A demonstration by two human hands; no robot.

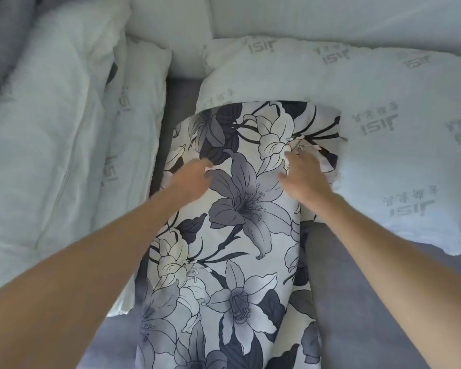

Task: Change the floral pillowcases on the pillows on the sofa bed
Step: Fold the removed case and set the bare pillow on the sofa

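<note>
Pillowcase (232, 235) lies over a bare pillow (383, 145), with left hand (189, 177) and right hand (304, 174) resting on it, fingers blurred, grip unclear.

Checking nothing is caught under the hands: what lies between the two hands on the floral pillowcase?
Head view: only floral pillowcase fabric, a large grey lily print, lies between the left hand and right hand. Nothing else rests there.

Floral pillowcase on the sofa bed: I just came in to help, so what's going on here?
A person has both hands on the floral pillowcase, left hand and right hand near its far end. That end overlaps a bare white pillow printed with grey logos. More bare white pillows lie to the left on the grey sofa bed.
</note>
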